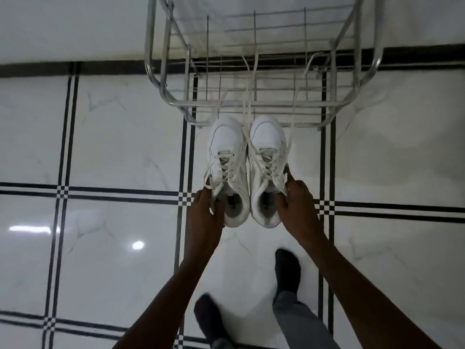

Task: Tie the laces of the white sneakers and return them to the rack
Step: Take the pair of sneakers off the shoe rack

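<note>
Two white sneakers are held side by side in the air, toes pointing away from me toward the rack. My left hand [205, 215] grips the collar of the left sneaker [226, 157]. My right hand [297, 202] grips the collar of the right sneaker [266, 157]. Both pairs of laces [247, 96] hang loose and untied, trailing forward over the front bars of the metal wire shoe rack [251, 104]. The rack's shelves hold nothing that I can see.
The floor is glossy white marble tile with black line borders [63, 192]. The rack stands against a white wall with a black skirting strip [75, 69]. My two feet in dark socks [286, 270] stand below the sneakers.
</note>
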